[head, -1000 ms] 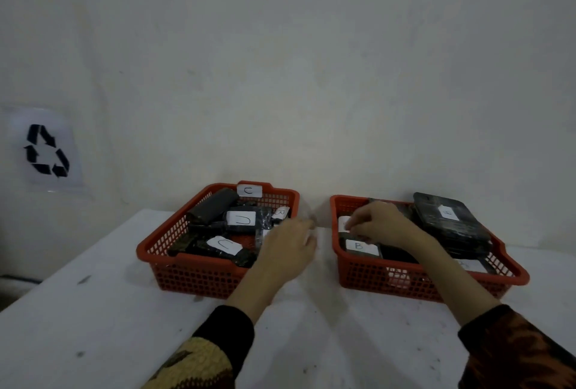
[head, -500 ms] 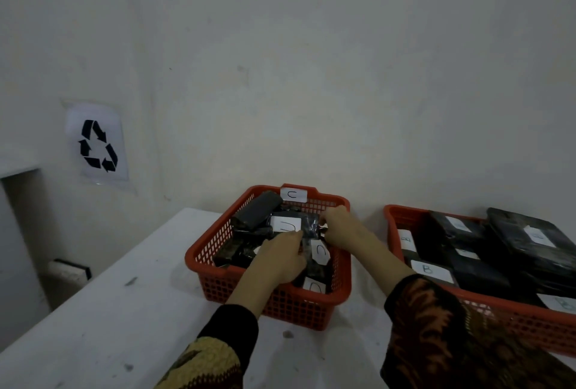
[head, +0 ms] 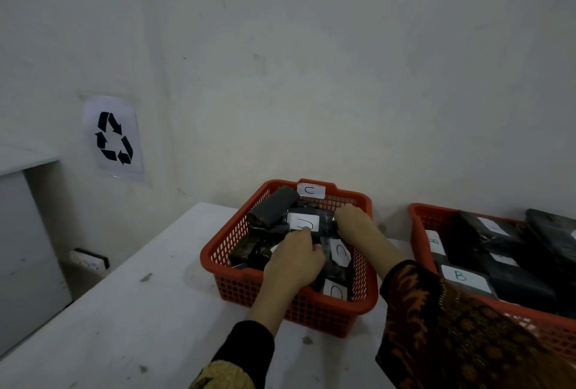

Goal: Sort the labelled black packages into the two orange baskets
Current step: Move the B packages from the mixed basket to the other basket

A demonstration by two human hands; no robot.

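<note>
Two orange baskets stand on a white table. The left basket (head: 218,251), tagged C on its back rim, holds several black packages with C labels. Both my hands are inside it. My left hand (head: 294,259) curls over the packages near the basket's front. Farther back, my right hand (head: 355,223) has its fingers on the right end of a black package with a C label (head: 304,222). The right basket (head: 417,226) holds several black packages, one labelled B (head: 464,278).
A white wall rises right behind the baskets, with a recycling sign (head: 113,137) at the left. A white cabinet (head: 28,232) stands left of the table (head: 134,320). A wall socket (head: 88,259) sits low between them.
My right hand left the right basket and went into the left one. My left hand moved from the table between the baskets into the left basket. The view swung left.
</note>
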